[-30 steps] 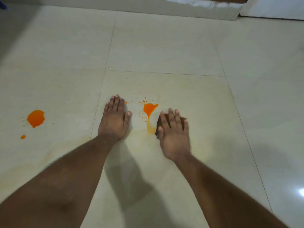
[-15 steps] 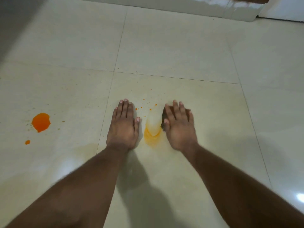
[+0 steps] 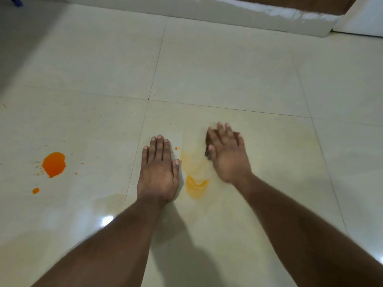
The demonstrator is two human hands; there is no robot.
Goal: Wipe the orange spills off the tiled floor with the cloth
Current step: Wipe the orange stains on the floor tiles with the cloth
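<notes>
My right hand [image 3: 227, 156] presses flat on a dark cloth [image 3: 207, 139], of which only a sliver shows at the left of my fingers. A pale orange smear [image 3: 195, 185] runs down the cream tile between my hands, with one tiny orange drop [image 3: 176, 148] beside it. My left hand [image 3: 158, 172] lies flat on the floor, fingers together, holding nothing. Far to the left sits a bright orange puddle [image 3: 54, 164], with a small orange spot [image 3: 35, 190] below it.
The tiled floor [image 3: 228, 69] has thin grout lines and a faint wet sheen near my left forearm. A white skirting ledge [image 3: 248, 15] runs along the back. A white panel [image 3: 364, 19] stands at the back right. A blue object [image 3: 17, 1] peeks in at the top left corner.
My right hand slid the cloth away from me over the middle spill. The bright orange blob and most droplets there have turned into a pale smear. My left hand stayed planted.
</notes>
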